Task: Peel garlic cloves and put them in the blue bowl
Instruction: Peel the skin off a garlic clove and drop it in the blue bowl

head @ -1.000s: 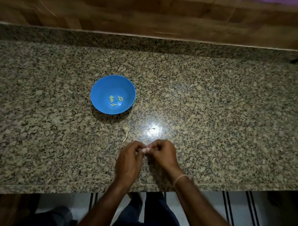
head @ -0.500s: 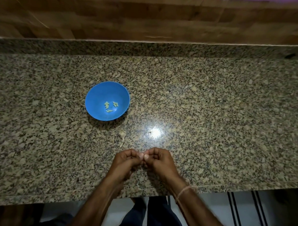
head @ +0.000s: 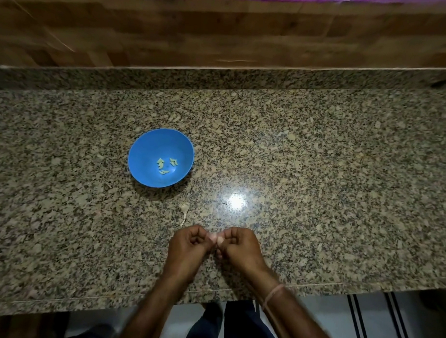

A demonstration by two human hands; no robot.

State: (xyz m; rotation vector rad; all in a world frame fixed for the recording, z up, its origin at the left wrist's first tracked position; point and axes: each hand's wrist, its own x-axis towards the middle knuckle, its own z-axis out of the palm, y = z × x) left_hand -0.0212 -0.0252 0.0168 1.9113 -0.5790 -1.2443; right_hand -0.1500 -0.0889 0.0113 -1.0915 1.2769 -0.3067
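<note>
The blue bowl (head: 141, 163) stands on the granite counter, left of centre, with several small peeled garlic pieces (head: 167, 165) in its bottom. A pale bit of garlic skin or stem (head: 184, 210) lies on the counter between the bowl and my hands. My left hand (head: 189, 246) and my right hand (head: 239, 245) meet near the counter's front edge, fingers curled, and together pinch a small pale garlic clove (head: 215, 237) between their fingertips. Most of the clove is hidden by my fingers.
The speckled granite counter (head: 342, 185) runs the full width, with a low granite upstand and a wooden wall behind. A bright light reflection (head: 237, 202) shines just right of the skin. Below the counter's front edge show my legs and a striped floor.
My hands stay together on the clove with only small finger shifts. The view has tilted, so bowl and hands appear lower in the frame.
</note>
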